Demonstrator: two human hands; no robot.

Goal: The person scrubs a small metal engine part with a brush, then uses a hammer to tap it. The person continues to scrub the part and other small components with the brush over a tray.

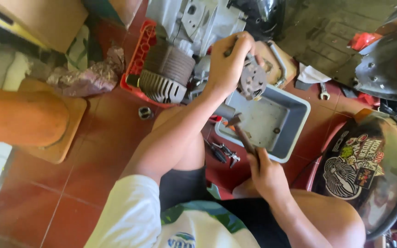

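The fingers of the left hand [228, 62] are wrapped around a grey metal engine part [252, 81], which is held above the far edge of a grey plastic tray [295, 124]. The fingers of the right hand [265, 172] are closed on the wooden handle of a hammer [241, 131], whose head is raised just below the engine part, over the near left corner of the tray. A finned engine cylinder [166, 73] is seen just left of the left hand, resting at a red crate [138, 59]. Pliers [224, 152] lie on the red tiled floor [83, 156] between the knees and the tray. A spanner [323, 94] is seen on the floor beyond the tray. A dark helmet with stickers [368, 165] lies to the right, close to the right arm. A wooden board [65, 133] is seen well apart, at the left.
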